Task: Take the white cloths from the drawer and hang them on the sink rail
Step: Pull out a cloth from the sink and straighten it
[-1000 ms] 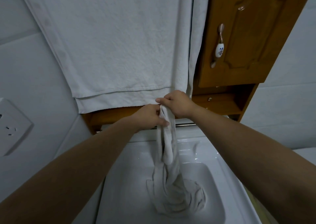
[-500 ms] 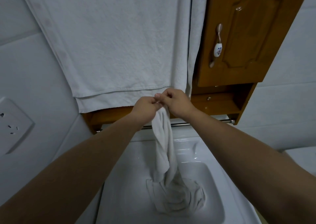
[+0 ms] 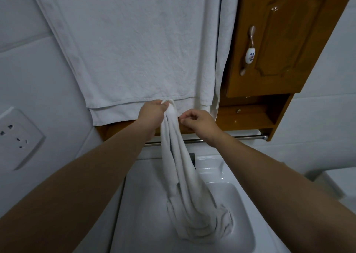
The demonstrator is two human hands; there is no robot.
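Above the white ceramic sink (image 3: 240, 204), the left hand (image 3: 152, 114) clamps the bunched top of a limp white cloth (image 3: 179, 166), lifting it so its tail trails in the basin; the right hand (image 3: 198, 122), fingers curled beside the cloth, apparently grips nothing, before the steel rail (image 3: 248, 137).

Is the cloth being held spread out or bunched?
Bunched: the white cloth hangs as a gathered rope from the left hand, its lower end heaped in the sink.
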